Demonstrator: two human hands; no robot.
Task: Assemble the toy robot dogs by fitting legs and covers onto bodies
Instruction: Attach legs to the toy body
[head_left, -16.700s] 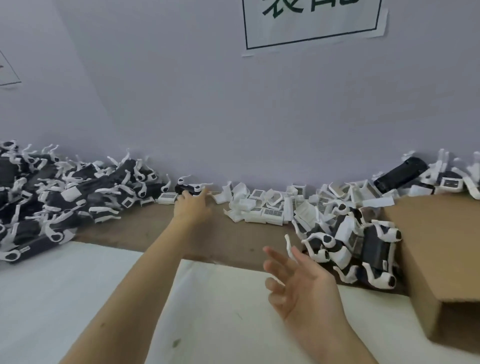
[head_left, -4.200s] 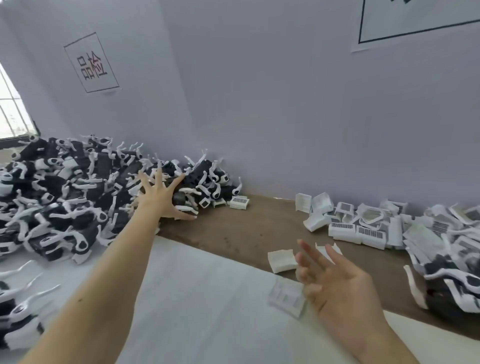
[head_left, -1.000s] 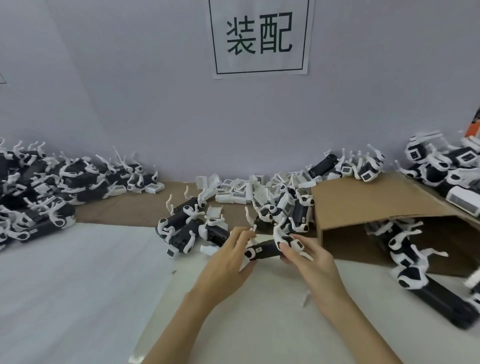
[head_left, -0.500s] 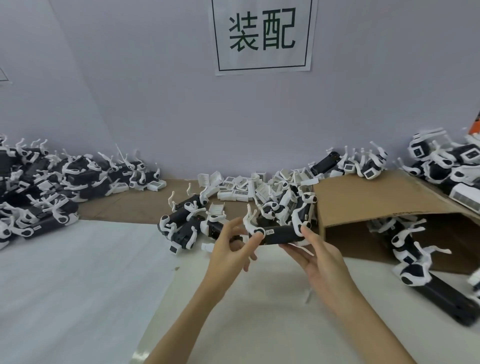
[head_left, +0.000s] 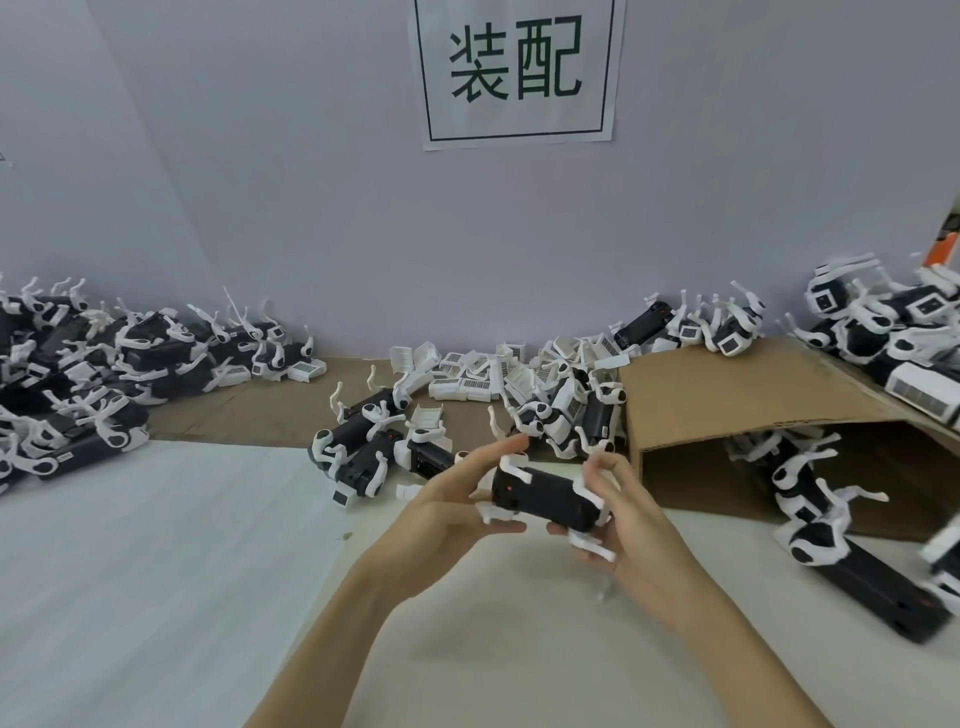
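dog body (head_left: 545, 500): centre frame, held above the white table (head_left: 156, 571)
axis: runs left-right, left end slightly higher
left hand (head_left: 457, 501): fingers curled round left end
right hand (head_left: 631, 525): cups right end from below; both equally near
look: black block, white legs (head_left: 514, 467) fitted, red dot on near face, no cover visible
covers pile (head_left: 483, 376): upper centre, by wall

I see soft, even, fairly bright light with only faint shadows and no glare. My hands (head_left: 545, 514) are slightly motion-blurred, and the wide lens bends the frame edges.
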